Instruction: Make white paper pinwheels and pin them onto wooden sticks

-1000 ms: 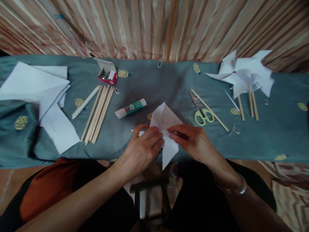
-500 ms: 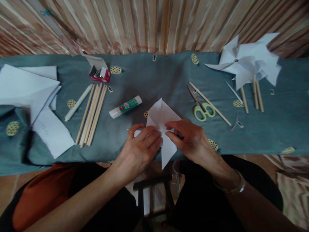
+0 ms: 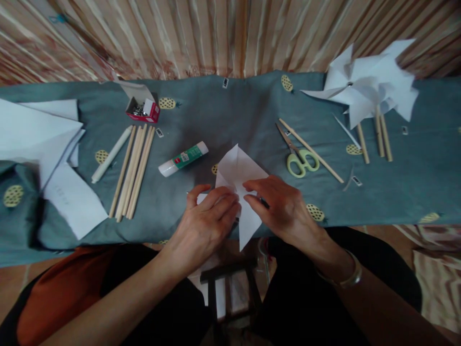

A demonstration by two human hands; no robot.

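A partly folded white paper pinwheel (image 3: 240, 166) lies at the front of the table, one pointed blade toward the back and another hanging at the front edge. My left hand (image 3: 211, 216) is closed on its left side, fingers pressed at the centre. From the right, my right hand (image 3: 275, 204) curls over the paper, thumb and forefinger bent in a loose pinch near the centre with a small gap between their tips. Its other fingers are hidden underneath. Beyond my left hand lies a green and white glue stick (image 3: 184, 158).
Green-handled scissors (image 3: 301, 161) and a wooden stick (image 3: 311, 150) lie to the right. Finished pinwheels (image 3: 363, 86) rest at the back right. On the left are several wooden sticks (image 3: 133, 173), a white rod (image 3: 112, 154), an open red box (image 3: 143, 109) of small metal pieces and paper sheets (image 3: 74, 202).
The view has shifted slightly, so table things sit a little further left. My right thumb and forefinger have parted slightly from the paper's centre; my left hand stays on it.
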